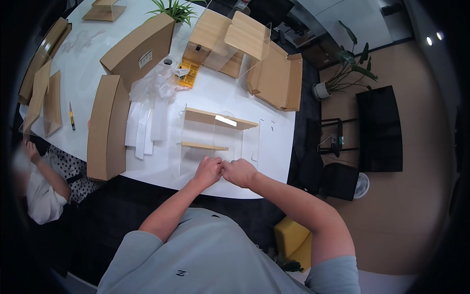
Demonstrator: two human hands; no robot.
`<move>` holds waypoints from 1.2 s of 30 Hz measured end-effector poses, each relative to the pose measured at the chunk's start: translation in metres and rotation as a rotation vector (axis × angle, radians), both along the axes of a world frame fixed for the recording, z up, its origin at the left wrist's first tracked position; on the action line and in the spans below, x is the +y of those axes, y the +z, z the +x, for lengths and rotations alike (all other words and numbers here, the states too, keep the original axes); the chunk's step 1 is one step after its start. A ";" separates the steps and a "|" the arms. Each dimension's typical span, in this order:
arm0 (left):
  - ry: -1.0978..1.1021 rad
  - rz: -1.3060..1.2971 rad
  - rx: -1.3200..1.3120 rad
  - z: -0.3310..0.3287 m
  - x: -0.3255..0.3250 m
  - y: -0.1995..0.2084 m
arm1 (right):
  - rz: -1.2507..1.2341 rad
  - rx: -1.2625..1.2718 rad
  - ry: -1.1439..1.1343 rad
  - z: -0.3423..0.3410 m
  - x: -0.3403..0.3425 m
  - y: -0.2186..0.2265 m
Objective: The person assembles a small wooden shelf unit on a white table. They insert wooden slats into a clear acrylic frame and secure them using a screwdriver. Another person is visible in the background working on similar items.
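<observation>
My left hand [209, 170] and my right hand [239, 173] meet at the near side of a part-built shelf of clear panels and light wood boards. Both hands have their fingers closed and pressed together; whatever they pinch is too small or hidden to name. Just beyond them lies the shorter wood board [204, 146]. Farther back, the longer wood board [220, 118] stands on edge between clear panels [198, 132]. Small metal-looking pieces [254, 156] lie to the right of my right hand.
Behind stand a built wood-and-clear shelf [210, 36] and an open cardboard box [281, 81]. Cardboard boxes [105, 127], plastic wrapping [154, 93] and a yellow packet [190, 73] lie left. A yellow-black cutter [72, 117] lies near another person [46, 183] at the left edge.
</observation>
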State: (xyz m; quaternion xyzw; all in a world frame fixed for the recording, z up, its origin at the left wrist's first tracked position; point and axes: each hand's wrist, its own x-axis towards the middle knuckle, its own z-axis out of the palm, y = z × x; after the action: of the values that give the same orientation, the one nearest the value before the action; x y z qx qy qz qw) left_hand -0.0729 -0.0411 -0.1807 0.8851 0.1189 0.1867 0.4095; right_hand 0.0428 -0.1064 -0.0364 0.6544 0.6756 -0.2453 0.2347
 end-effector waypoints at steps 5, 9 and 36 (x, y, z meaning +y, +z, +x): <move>0.106 -0.158 -0.114 -0.015 0.004 0.014 | -0.096 -0.022 0.035 -0.002 0.005 0.003; 0.293 -0.489 0.049 -0.029 -0.006 0.013 | 0.014 0.075 -0.387 0.009 -0.006 -0.014; 0.180 -1.269 0.097 -0.006 -0.020 -0.043 | 0.081 0.073 -0.693 0.003 -0.005 -0.020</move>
State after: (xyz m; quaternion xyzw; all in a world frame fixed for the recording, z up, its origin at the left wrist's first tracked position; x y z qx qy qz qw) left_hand -0.0793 -0.0608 -0.2235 0.4647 0.2985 0.0732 0.8304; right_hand 0.0459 -0.1109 -0.0565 0.8445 0.4303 -0.3066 0.0870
